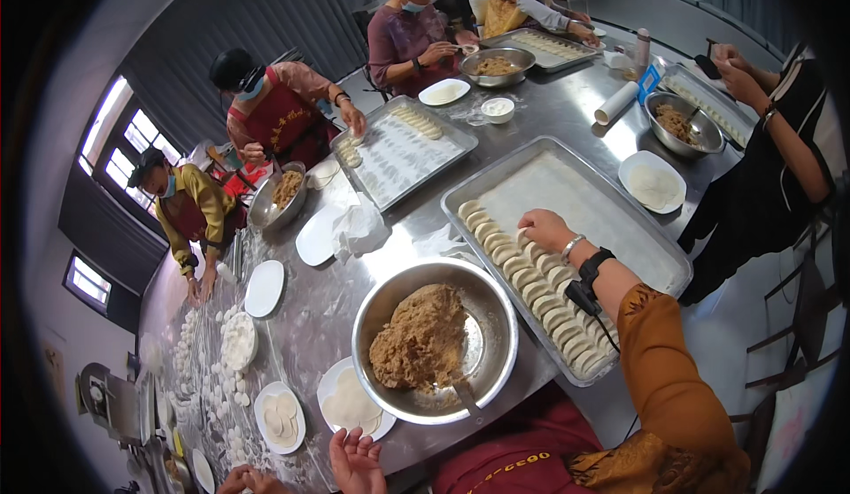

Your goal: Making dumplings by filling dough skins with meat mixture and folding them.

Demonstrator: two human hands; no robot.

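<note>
My right hand [546, 230] reaches over a large metal tray [564, 175] and pinches a dumpling [524, 234] at the far end of a row. Rows of pleated raw dumplings [531, 288] fill the tray's near-left side. Palm up, my left hand [357, 462] holds nothing, its fingers apart and slightly curled. Just beyond it, a white plate [387, 423] carries round dough wrappers [352, 402]. Between my hands stands a steel bowl [505, 361] of brown filling [422, 334], with a metal utensil handle [468, 401] leaning on its near rim.
A co-worker's hands [252, 481] show at the bottom edge, left of mine. Another wrapper plate [280, 444], floury dough pieces [229, 384] and a flour bowl [240, 341] lie leftward. Across the steel table, people work around a dumpling tray [405, 155] and filling bowls [498, 69].
</note>
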